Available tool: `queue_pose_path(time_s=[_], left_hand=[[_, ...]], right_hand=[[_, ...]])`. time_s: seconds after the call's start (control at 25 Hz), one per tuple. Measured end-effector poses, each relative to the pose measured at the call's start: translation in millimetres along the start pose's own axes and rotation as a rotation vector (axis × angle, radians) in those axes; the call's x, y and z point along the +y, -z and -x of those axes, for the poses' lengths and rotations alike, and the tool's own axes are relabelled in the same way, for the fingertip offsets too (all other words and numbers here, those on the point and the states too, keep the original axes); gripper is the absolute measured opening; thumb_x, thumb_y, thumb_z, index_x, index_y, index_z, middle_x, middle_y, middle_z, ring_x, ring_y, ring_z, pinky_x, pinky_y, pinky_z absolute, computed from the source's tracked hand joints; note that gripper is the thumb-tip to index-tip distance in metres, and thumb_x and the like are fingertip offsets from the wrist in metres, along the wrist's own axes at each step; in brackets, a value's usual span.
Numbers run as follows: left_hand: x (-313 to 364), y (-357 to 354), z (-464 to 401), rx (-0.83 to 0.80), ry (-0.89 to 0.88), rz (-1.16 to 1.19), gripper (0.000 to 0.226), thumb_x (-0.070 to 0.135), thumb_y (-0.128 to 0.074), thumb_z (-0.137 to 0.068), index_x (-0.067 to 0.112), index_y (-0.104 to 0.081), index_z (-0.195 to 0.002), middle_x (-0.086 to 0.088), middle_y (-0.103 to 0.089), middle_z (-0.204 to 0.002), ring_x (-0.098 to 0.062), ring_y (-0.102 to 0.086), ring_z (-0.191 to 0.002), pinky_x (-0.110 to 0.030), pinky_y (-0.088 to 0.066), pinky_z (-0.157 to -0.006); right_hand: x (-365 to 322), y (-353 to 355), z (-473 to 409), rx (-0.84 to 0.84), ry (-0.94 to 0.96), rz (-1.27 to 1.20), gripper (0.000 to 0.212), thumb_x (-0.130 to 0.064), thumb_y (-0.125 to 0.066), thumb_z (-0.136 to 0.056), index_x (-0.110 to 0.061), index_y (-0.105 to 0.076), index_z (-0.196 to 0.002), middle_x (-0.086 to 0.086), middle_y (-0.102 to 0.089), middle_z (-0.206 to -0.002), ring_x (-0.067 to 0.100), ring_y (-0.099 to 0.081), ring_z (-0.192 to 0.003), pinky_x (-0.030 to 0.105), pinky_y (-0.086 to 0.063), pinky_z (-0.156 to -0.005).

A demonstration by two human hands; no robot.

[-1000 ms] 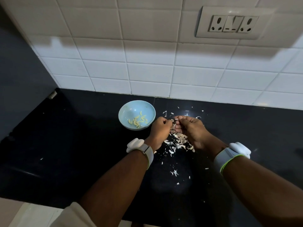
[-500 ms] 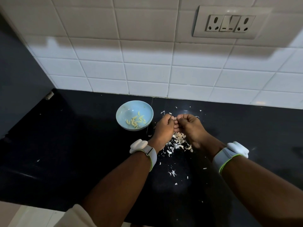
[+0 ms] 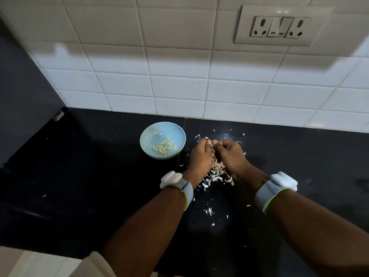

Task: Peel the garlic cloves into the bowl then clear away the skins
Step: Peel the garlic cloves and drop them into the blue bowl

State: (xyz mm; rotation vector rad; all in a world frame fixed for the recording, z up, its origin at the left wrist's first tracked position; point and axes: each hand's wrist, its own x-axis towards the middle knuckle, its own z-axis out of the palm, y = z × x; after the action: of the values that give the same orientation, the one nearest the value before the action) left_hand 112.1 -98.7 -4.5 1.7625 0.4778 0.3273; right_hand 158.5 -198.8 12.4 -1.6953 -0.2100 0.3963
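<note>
while both hands meet over the black counter (image 3: 83,176), the left hand (image 3: 199,156) and the right hand (image 3: 229,154) curl inward, fingertips together at the top where they touch. something small is pinched between them, presumably a garlic clove, but it is hidden by the fingers, so i cannot tell for sure what each hand holds. directly below that meeting point, between the 2 wrists, lies the pile of skins (image 3: 216,173), pale and papery, with loose flakes scattered further toward the person and a few bits beyond the knuckles near the wall. just to the left of the left hand, close but not touching, sits the light blue bowl (image 3: 151,136), and inside it the peeled cloves (image 3: 164,147) lie in a small yellowish cluster toward the side nearest the hands. each wrist carries a grey band with a white lump on it, the left band (image 3: 184,189) and the right band (image 3: 269,193). up and to the right of the hands, on the white tiled wall (image 3: 179,80), a socket plate (image 3: 279,27) shows.
</note>
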Motion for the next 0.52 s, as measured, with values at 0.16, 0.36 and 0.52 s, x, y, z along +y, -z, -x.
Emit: queue_pose_path(time_s=[0.16, 0.36, 0.52], left_hand=[[-4, -4, -4, 0.018, -0.016, -0.035, 0.027, 0.024, -0.044, -0.108, 0.007, -0.051, -0.088, -0.005, -0.058, -0.079, -0.017, -0.048, -0.068, -0.033, -0.041, -0.064], [-8, -4, -7, -0.011, -0.024, 0.038, 0.026, 0.022, -0.045, -0.108, 0.013, -0.049, -0.084, -0.001, -0.056, -0.071, -0.014, -0.049, -0.058, -0.03, -0.044, -0.057], [-13, -7, -7, 0.023, -0.053, -0.016, 0.027, 0.026, -0.046, -0.107, 0.011, -0.05, -0.084, -0.001, -0.057, -0.075, -0.015, -0.047, -0.066, -0.036, -0.043, -0.064]], right_hand=[[2, -4, -4, 0.08, -0.004, 0.029, 0.033, -0.021, -0.057, -0.105, -0.011, -0.061, -0.073, 0.003, -0.057, -0.062, 0.013, -0.048, -0.058, 0.03, -0.041, -0.056], [4, -4, -5, -0.006, -0.101, -0.107, 0.033, -0.028, -0.053, -0.107, -0.006, -0.062, -0.084, 0.008, -0.057, -0.068, 0.014, -0.05, -0.056, 0.028, -0.043, -0.053], [3, -5, -5, 0.078, -0.066, -0.103, 0.029, -0.02, -0.058, -0.104, -0.007, -0.063, -0.079, 0.002, -0.057, -0.063, 0.009, -0.048, -0.052, 0.024, -0.041, -0.05]])
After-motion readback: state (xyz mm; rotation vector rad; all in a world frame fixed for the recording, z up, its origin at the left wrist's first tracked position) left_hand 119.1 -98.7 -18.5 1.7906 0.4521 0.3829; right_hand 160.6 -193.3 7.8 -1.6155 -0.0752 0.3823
